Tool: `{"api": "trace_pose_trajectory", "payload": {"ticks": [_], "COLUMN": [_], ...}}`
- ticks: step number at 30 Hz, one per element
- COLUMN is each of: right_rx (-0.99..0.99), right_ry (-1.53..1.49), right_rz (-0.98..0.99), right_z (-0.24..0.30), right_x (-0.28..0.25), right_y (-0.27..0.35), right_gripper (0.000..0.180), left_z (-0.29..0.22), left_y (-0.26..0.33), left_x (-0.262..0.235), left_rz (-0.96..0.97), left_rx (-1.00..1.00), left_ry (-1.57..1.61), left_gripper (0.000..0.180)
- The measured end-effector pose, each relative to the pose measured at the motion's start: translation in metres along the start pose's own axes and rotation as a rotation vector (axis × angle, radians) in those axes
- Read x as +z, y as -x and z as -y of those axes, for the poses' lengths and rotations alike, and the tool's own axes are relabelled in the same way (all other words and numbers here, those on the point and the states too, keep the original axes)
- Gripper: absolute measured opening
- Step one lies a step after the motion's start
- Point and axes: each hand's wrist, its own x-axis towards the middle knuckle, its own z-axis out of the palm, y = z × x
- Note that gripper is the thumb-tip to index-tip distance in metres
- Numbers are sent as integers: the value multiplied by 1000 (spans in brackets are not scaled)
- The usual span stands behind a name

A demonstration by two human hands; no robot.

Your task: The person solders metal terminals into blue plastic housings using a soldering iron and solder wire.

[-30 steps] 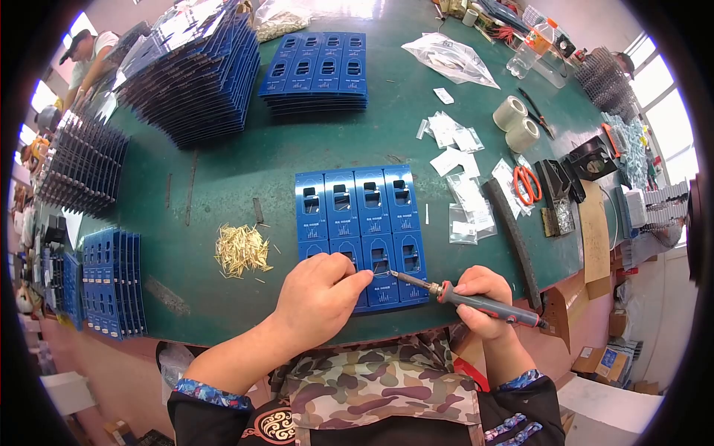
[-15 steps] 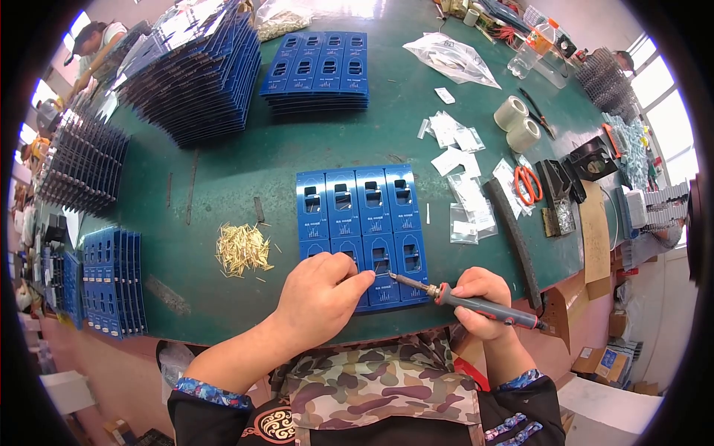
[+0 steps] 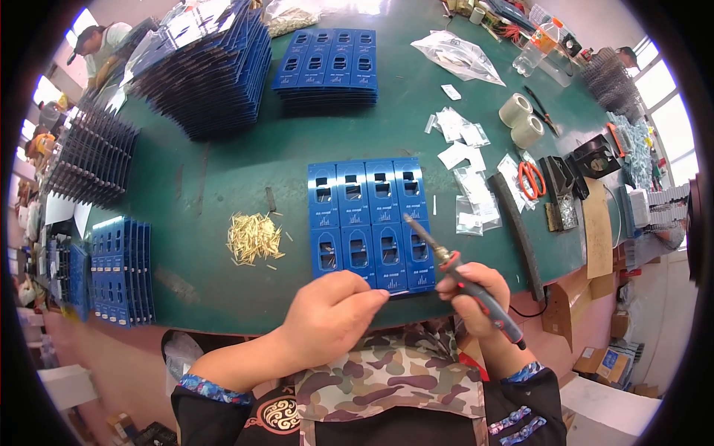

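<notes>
A blue circuit-board panel [image 3: 367, 221], split into several units with cut-out windows, lies flat on the green bench [image 3: 223, 297]. My right hand [image 3: 480, 293] grips a grey and red soldering iron [image 3: 476, 286], its metal tip pointing up and left over the panel's right side. Whether the tip touches the board I cannot tell. At the panel's near edge is my left hand [image 3: 335, 316], thumb and forefinger pinched together. What they hold, if anything, is too small to make out. A heap of small gold-coloured pins [image 3: 253, 239] sits to the panel's left.
Tall stacks of blue panels [image 3: 204, 74] stand at the far left, with a lower stack [image 3: 327, 67] beside them. To the right are small plastic bags [image 3: 476, 193], tape rolls [image 3: 520, 123], orange-handled scissors [image 3: 531, 181] and a dark bar [image 3: 517, 234]. A person [image 3: 104, 48] works at far left.
The iron's tip has lifted from beside my left fingers, swinging upward and steeper. My left hand has drawn back toward the panel's near edge. The view has shifted slightly.
</notes>
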Motion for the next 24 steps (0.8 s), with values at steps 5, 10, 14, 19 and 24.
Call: {"api": "trace_pose_trajectory", "payload": {"ticks": [5, 10, 14, 19, 24], "right_rx": [-126, -142, -134, -76, -14], "right_ry": [189, 281, 320, 257, 253], "right_rz": [132, 80, 8, 42, 102], "right_z": [2, -2, -5, -13, -17], "right_x": [32, 42, 29, 2, 1], "right_y": [-21, -25, -27, -23, -19], "right_gripper": [41, 35, 36, 27, 24], "left_z": [-8, -7, 12, 40, 44], "left_y": [4, 8, 6, 10, 11], "left_x": [7, 3, -18, -27, -24], "left_rz": [23, 30, -9, -62, -48], "left_rx": [-6, -37, -59, -144, -136], "left_ry": [167, 153, -31, -87, -105], "left_gripper": [29, 27, 25, 20, 19]}}
